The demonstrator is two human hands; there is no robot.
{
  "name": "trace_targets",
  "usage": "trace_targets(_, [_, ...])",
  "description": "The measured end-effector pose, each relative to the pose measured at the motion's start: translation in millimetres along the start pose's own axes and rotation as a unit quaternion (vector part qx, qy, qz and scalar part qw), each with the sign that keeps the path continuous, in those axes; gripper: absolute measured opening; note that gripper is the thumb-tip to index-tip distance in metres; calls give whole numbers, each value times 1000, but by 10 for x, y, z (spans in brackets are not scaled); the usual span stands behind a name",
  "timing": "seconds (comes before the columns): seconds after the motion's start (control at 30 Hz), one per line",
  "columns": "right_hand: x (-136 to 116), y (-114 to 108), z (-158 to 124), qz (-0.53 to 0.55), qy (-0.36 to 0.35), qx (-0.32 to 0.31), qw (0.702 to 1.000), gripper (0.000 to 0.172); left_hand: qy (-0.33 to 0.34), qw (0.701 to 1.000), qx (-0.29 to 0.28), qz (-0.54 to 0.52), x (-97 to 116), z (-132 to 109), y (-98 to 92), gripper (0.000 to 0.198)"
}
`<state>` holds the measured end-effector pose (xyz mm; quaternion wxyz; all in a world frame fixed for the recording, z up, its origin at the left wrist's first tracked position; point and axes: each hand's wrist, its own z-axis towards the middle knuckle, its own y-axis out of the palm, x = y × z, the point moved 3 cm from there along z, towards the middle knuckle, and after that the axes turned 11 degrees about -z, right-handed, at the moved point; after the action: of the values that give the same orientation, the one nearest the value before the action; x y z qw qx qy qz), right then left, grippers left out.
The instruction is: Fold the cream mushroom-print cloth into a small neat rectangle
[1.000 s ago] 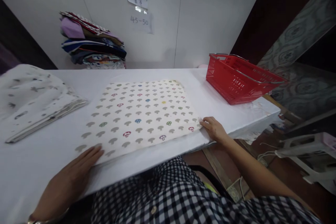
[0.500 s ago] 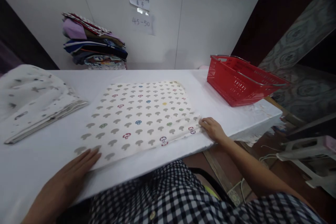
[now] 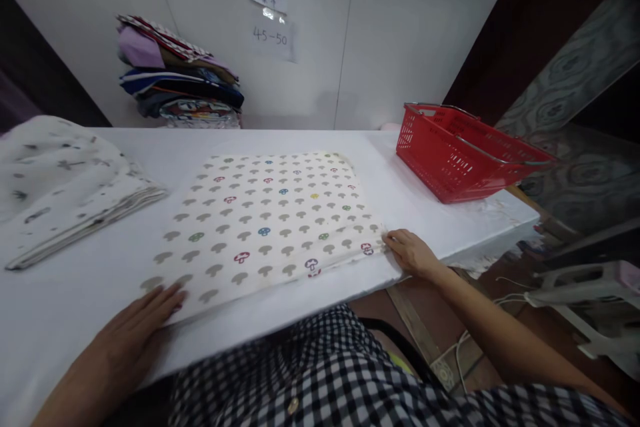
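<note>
A cream cloth with a mushroom print [image 3: 280,213] lies spread on the white-covered table [image 3: 210,347]. Its surface is mostly flat, with small wrinkles toward the right near corner. My left hand [image 3: 137,323] rests palm down at the near left corner, fingers stretched out and touching the fabric. At the near right corner, my right hand [image 3: 413,253] has its fingers closed on the cloth's edge; the thumb is mostly hidden.
White printed fabric [image 3: 65,180] lies folded in a pile on the left. A stack of folded cloths [image 3: 180,80] stands at the back. To the right, a red plastic basket [image 3: 450,160] sits near the table's end. A stool [image 3: 590,300] stands beyond.
My left hand has slid slightly left along the near corner of the cloth. The right hand stays at its corner. The view has shifted a little.
</note>
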<state>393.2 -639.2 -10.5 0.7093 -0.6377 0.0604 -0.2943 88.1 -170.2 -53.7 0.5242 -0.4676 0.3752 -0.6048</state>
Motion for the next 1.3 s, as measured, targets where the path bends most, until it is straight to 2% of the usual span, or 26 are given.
trace_targets(0.27, [60, -80, 31, 14, -54, 16, 998, 35, 19, 1000, -21, -5, 380, 222, -112, 41])
trace_targets(0.43, [85, -76, 75, -13, -63, -1, 998, 28, 0, 1000, -14, -13, 476, 303, -144, 40])
trace_targets(0.57, [121, -78, 27, -38, -34, 25, 998, 28, -1, 1000, -14, -12, 535, 343, -106, 39])
trace_targets(0.67, [127, -54, -36, -26, -38, 26, 999, 29, 10, 1000, -27, -2, 544, 351, -87, 40])
trace_targets(0.8, [108, -13, -76, -13, -32, 36, 999, 29, 7, 1000, -13, 7, 643, 410, -122, 41])
trace_targets(0.93, [77, -8, -46, -2, -21, 40, 999, 29, 59, 998, -25, -24, 995, 636, -94, 40])
trace_targets(1.1, [19, -90, 8, -4, -25, 26, 999, 34, 156, 986, -31, -55, 1499, 1020, 61, 33])
trace_targets(1.3, [-114, -100, 99, 2, -42, 45, 998, 37, 210, 975, -42, -59, 1883, 1396, 270, 30])
